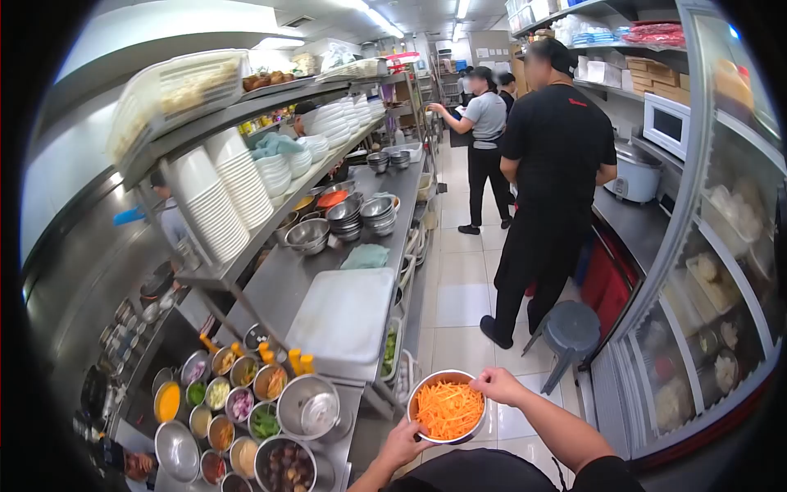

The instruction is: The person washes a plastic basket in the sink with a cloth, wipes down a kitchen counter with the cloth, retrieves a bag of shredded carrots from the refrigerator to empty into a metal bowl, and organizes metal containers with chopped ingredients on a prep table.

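Observation:
A round metal bowl (447,440) full of shredded carrot (448,407) is held in front of my body, low in the view. My left hand (403,445) grips its left side, thumb over the rim. My right hand (500,386) is closed at the upper right rim, fingertips pinching the edge beside the carrot; the undersides of the fingers are hidden. To the left, a large empty metal pot (309,407) stands among several small containers of chopped vegetables and sauces, including a pot of dark round items (284,467).
A white cutting board (343,316) lies on the steel counter, with stacked metal bowls (344,215) behind it. Plates fill the shelf above. On the right are a glass-door fridge (697,312), a grey stool (572,332) and a co-worker in black (557,156); other people stand farther down the aisle.

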Available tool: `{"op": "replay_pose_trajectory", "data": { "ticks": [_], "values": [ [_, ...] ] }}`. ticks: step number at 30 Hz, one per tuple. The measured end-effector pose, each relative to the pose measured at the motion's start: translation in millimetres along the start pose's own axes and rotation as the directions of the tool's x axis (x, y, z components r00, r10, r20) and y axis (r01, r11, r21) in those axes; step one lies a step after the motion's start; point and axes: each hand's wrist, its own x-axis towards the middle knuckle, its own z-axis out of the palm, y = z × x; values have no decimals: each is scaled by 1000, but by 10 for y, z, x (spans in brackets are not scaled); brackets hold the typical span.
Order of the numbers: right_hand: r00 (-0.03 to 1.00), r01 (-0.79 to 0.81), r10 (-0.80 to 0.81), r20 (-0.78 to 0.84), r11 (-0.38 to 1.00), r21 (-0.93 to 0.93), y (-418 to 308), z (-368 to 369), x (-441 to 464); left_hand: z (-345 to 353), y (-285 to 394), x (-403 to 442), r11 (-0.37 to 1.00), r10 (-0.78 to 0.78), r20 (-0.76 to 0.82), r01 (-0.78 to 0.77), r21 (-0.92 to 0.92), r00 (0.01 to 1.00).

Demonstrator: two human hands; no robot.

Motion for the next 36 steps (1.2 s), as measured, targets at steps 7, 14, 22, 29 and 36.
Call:
{"op": "replay_pose_trajectory", "data": {
  "ticks": [7,14,22,29,36],
  "values": [
    [926,-185,244,-289,958,218,871,-1102,576,18,-161,1879,996,49,140,-59,65,989],
    [682,-381,691,-239,615,690,2367,-1825,966,114,-643,3507,987,-69,96,54,151,993],
    [805,-496,543,-240,838,229,2690,-2230,2824,85,-1057,4820,923,-274,-156,305,235,949],
    [934,-345,355,-44,859,-379,1914,-2374,4169,153,-1620,5312,888,-403,-155,426,171,902],
    [893,-248,429,132,716,-652,2853,-2352,4580,146,-2063,5653,861,-475,53,452,232,878]
  ]
}}
